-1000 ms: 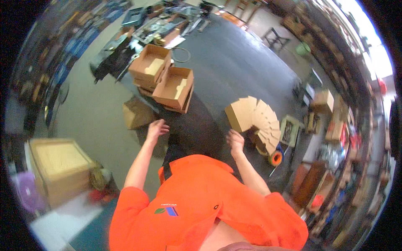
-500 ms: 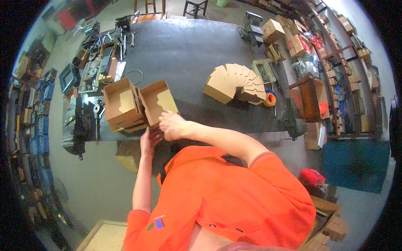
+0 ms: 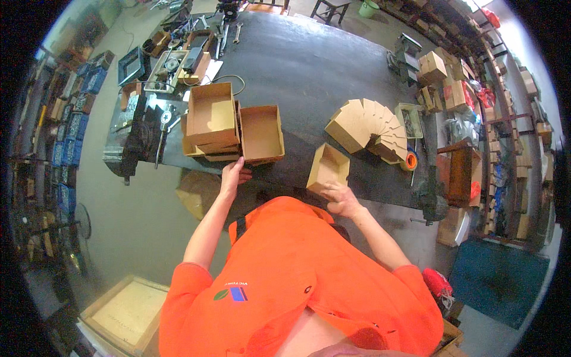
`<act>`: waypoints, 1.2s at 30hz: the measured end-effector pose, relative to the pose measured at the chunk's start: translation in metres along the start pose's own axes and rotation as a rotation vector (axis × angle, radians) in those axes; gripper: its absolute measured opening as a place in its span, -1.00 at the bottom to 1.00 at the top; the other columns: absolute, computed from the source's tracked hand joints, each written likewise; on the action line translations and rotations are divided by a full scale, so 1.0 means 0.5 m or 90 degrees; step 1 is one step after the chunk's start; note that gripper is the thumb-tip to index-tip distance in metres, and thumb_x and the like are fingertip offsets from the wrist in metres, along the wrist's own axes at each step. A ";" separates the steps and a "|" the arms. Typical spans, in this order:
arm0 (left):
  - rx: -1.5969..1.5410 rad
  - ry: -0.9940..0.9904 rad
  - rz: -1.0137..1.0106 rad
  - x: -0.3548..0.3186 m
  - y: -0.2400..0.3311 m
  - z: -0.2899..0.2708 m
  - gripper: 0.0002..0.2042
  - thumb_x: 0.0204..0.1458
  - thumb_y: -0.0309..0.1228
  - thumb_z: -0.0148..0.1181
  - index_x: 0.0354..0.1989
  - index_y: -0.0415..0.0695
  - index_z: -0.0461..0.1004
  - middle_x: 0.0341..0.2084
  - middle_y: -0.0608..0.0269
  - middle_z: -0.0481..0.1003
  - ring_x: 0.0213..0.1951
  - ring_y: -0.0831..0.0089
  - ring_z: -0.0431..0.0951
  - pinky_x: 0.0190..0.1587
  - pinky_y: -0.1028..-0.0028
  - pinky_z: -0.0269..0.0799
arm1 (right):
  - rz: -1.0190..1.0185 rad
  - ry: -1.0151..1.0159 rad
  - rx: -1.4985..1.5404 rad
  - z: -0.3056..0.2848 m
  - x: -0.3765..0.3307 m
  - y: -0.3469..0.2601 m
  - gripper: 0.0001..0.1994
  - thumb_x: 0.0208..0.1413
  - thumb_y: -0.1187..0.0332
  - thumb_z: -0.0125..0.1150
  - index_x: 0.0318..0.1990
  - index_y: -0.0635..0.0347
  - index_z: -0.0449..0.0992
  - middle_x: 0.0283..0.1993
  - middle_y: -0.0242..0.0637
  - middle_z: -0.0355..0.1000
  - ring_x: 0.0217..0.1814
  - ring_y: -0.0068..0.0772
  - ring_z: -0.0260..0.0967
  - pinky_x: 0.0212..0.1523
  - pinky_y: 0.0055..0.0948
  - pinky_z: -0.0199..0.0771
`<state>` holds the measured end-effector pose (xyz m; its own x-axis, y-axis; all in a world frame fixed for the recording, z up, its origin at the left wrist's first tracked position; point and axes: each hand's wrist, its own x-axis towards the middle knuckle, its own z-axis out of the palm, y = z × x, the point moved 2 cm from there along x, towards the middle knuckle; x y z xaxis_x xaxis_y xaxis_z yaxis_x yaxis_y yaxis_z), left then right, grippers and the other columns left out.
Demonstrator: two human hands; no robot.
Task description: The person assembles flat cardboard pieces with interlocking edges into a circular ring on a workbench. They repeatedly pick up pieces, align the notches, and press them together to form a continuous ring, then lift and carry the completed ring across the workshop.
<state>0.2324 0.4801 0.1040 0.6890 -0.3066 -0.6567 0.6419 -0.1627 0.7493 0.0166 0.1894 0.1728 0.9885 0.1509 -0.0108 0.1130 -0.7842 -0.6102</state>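
Right hand (image 3: 342,199) clamped on small open cardboard box (image 3: 328,168) at bench (image 3: 309,65) near edge | left hand (image 3: 233,175) open, fingertips touching tray stack (image 3: 229,128) | step: likely placing formed box | next: probably align onto stack.

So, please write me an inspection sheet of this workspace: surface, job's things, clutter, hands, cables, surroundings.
Surface: dark table, mostly bare in the middle.
Job's things: small open box at the near edge; fanned stack of folded boxes; open box beside stacked open boxes.
Clutter: tools and trays at the far left; orange tape roll.
Hands: left hand touches the open box's near edge; right hand holds the small open box.
Cables: one thin cable behind the stacked boxes.
Surroundings: shelves with cartons on the right; blue bins on the left.
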 end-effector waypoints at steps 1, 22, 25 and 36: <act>0.015 0.014 -0.014 0.004 0.007 0.008 -0.45 0.07 0.03 0.05 -0.03 -0.26 0.37 -0.38 0.10 0.53 -0.45 0.38 0.56 -0.37 0.43 0.41 | -0.002 -0.017 -0.004 0.023 0.001 0.027 -0.58 -0.39 0.45 0.13 -0.21 0.31 0.51 -0.05 -0.06 0.41 0.08 -0.01 0.31 0.07 -0.25 0.37; -0.147 0.064 0.098 0.012 0.072 0.151 -0.59 0.02 -0.35 0.10 0.02 -0.29 0.32 -0.42 0.28 0.49 -0.45 0.48 0.51 -0.35 0.51 0.42 | 0.579 0.264 0.554 0.027 0.032 0.306 -0.72 -0.18 0.51 0.06 -0.27 0.33 0.59 -0.38 -0.31 0.52 -0.38 -0.53 0.41 -0.34 -0.57 0.38; -0.185 0.042 0.134 -0.040 0.089 0.177 -0.72 0.04 -0.37 0.04 -0.12 -0.28 0.39 -0.31 0.23 0.48 -0.29 0.46 0.51 -0.26 0.47 0.46 | 0.544 0.273 0.604 0.007 0.017 0.285 -0.69 -0.15 0.51 -0.01 -0.22 0.39 0.56 -0.30 -0.23 0.52 -0.33 -0.47 0.44 -0.31 -0.54 0.41; 0.023 -0.006 0.092 -0.034 0.017 0.214 -0.61 -0.06 -0.46 0.30 -0.08 -0.38 0.36 -0.31 0.19 0.50 -0.28 0.52 0.50 -0.16 0.55 0.41 | 0.562 0.217 0.417 0.040 -0.007 0.180 -0.70 -0.17 0.43 0.09 -0.22 0.26 0.57 -0.30 -0.18 0.54 -0.29 -0.34 0.51 -0.22 -0.44 0.49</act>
<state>0.1901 0.3837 0.1305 0.7694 -0.3386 -0.5416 0.5243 -0.1495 0.8383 0.0211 0.1302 0.1019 0.6845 -0.5441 -0.4853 -0.6072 -0.0569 -0.7925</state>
